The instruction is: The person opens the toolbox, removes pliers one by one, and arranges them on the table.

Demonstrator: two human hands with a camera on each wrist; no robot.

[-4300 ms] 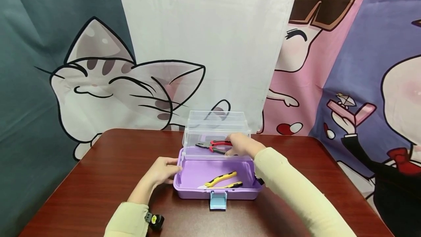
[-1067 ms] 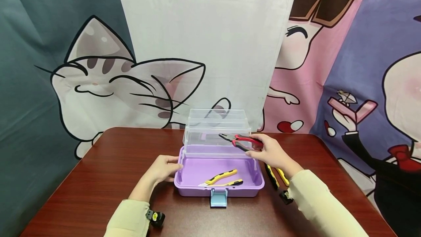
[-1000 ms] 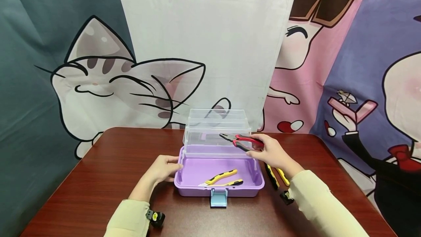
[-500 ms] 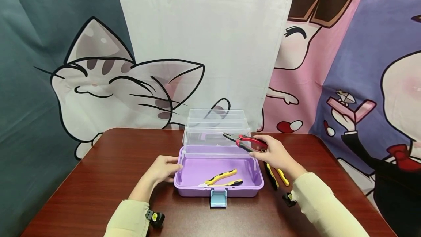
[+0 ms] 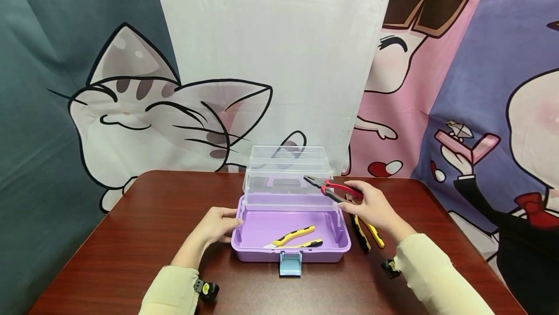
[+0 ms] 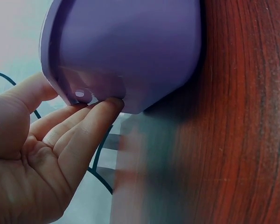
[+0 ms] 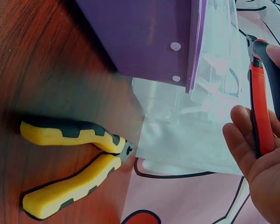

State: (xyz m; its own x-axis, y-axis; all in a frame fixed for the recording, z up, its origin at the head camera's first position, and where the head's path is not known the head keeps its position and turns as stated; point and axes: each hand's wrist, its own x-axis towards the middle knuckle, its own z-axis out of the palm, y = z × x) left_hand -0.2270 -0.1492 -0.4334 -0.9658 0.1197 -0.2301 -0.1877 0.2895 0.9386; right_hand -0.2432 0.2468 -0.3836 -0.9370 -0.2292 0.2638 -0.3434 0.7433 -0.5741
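Observation:
A purple toolbox (image 5: 253, 256) stands on the table with its clear lid (image 5: 284, 163) raised. My left hand (image 5: 214, 228) holds the box's left rim, thumb over the edge and fingers against the outer wall (image 6: 130, 51). Raised by the box's back right corner, my right hand (image 5: 372, 207) grips red-and-black pliers (image 5: 343, 188) by the handles, jaws pointing left. In the right wrist view the pliers' red handle (image 7: 261, 102) lies across the fingers. Inside the box lie yellow-and-black pliers (image 5: 297, 233), their head partly hidden by the front wall.
Another pair of yellow-and-black pliers (image 5: 360, 235) lies on the wooden table (image 5: 183, 198) just right of the box, handles spread. A light blue latch (image 5: 290, 263) hangs open at the box front. A printed cloth (image 5: 279, 62) hangs behind the table.
My right hand has carried the red-and-black pliers from above the back of the box to the right. The pliers on the table have come into view. My left hand stays on the rim.

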